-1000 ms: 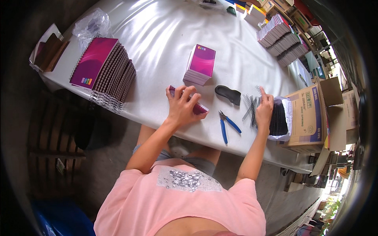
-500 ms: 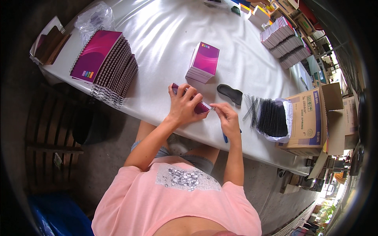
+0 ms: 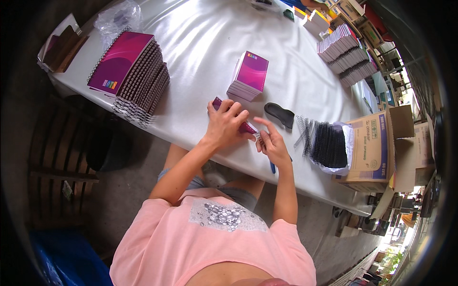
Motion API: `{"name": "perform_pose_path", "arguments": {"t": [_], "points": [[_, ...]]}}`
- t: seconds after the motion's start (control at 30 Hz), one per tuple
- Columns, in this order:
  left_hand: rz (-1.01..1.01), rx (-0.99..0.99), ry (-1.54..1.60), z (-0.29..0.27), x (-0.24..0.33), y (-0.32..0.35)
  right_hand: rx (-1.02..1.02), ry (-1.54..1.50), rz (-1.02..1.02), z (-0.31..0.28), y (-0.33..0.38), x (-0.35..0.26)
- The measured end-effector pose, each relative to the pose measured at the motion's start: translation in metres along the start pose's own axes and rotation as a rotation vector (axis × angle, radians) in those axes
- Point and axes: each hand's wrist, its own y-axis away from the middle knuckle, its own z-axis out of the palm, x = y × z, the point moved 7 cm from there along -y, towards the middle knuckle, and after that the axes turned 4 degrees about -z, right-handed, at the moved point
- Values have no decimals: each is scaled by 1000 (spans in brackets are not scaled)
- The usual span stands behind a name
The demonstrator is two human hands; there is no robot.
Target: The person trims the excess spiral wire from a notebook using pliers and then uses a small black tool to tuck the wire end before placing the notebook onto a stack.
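My left hand (image 3: 225, 125) is wrapped over a small purple notebook (image 3: 248, 127), holding it on edge against the white-covered table. Most of the notebook's cover is hidden under my fingers. At its right end a short piece of spiral wire coil (image 3: 258, 135) sticks out. My right hand (image 3: 274, 144) has the coil at its thumb and curled fingers, while the index finger is raised and stretched away. A stack of purple notebooks (image 3: 251, 71) with no coils showing stands just beyond my left hand. To the right of it lies a black, shoe-sole-shaped pad (image 3: 279, 115).
Spiral-bound purple notebooks (image 3: 125, 64) are piled at the left table edge, near a clear plastic bag (image 3: 119, 21). On the right, black coils (image 3: 329, 145) spill beside an open cardboard box (image 3: 369, 148). A blue-handled tool (image 3: 273, 167) lies by my right wrist. More bound notebooks (image 3: 346, 55) stand far right.
My right index finger has lifted off the coil and stretched out, and the right hand has dropped slightly. My left hand keeps its grip on the notebook, shifted a little right.
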Motion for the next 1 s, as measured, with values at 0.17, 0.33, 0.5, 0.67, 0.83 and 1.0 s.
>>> {"name": "perform_pose_path", "arguments": {"t": [0.17, 0.33, 0.5, 0.67, 0.83, 1.0], "points": [[31, -42, -7, 0, -7, 5, 177, 87, -176, -2, 5, -30], [56, -2, 31, -3, -5, 6, 12, 279, -217, -7, 1, -13], [27, 30, 152, -17, -10, 3, 193, 822, -520, -43, -23, -30], [45, 59, 190, -19, -6, -2, 330, 1184, -337, -92, -47, 16], [12, 22, 229, -18, -13, 4, 51, -657, -485, -48, -21, 0], [35, 20, 229, -17, -10, 0, 47, -218, -298, -29, -27, 5]]}}
